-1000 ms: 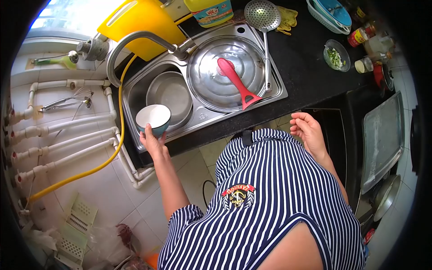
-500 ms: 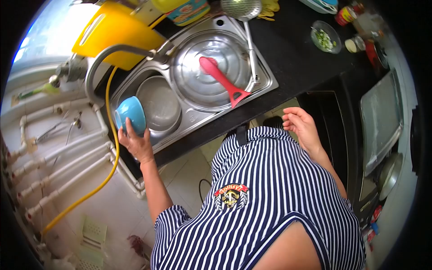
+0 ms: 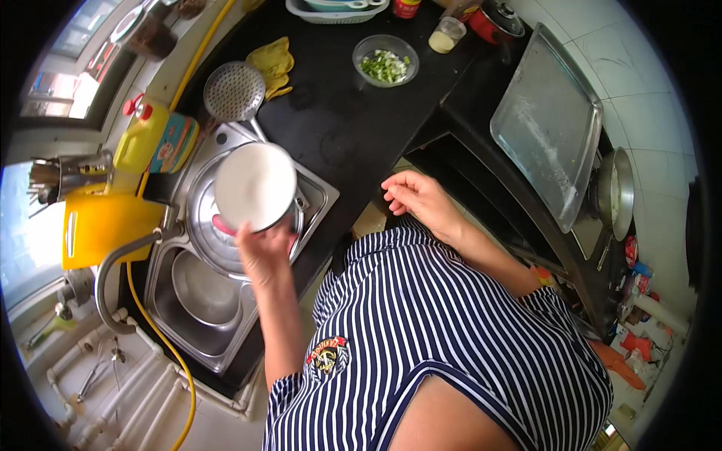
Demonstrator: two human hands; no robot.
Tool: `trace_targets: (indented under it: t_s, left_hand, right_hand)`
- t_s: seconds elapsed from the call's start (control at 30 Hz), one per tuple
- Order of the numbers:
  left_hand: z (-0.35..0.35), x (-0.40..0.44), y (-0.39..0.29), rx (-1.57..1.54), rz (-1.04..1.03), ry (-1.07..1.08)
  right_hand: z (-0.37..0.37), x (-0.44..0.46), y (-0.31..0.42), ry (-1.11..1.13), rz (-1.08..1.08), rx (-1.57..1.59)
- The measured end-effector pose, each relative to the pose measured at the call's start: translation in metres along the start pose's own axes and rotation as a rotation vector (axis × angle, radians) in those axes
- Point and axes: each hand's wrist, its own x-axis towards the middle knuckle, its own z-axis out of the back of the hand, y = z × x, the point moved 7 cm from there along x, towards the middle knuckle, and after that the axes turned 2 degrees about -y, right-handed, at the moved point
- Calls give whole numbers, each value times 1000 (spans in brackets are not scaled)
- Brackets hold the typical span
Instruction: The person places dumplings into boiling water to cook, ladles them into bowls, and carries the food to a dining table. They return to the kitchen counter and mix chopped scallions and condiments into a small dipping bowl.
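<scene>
My left hand holds a bowl by its near edge, with the white inside facing up. The bowl is in the air over the metal lid on the right basin and hides part of that lid and its red handle. My right hand is held in front of my waist, its fingers curled loosely together, with nothing in them. A round metal pan lies in the left basin. The skimmer rests across the sink's far corner, its handle partly behind the bowl.
On the black counter stand a glass bowl of chopped greens, a small jar and yellow gloves. A curved faucet arches beside the sink. A metal tray leans at the right.
The view has turned toward the right. My left hand has carried the bowl from above the left basin to above the lid, turning it from its blue outside to its white inside.
</scene>
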Motion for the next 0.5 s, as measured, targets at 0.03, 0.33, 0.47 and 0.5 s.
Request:
trace_targets:
  t_s: [0.03, 0.33, 0.47, 0.5]
  left_hand:
    - [-2, 14, 35, -42, 76, -23]
    - [7, 73, 133, 170, 195, 82]
    - [-21, 68, 157, 290, 233, 14]
    - [-49, 70, 164, 310, 234, 7]
  right_hand:
    - [16, 8, 11, -14, 73, -37]
    - [65, 103, 95, -218, 624, -756]
    - [92, 186, 109, -39, 742, -1018]
    - [105, 210, 116, 74, 748, -1126]
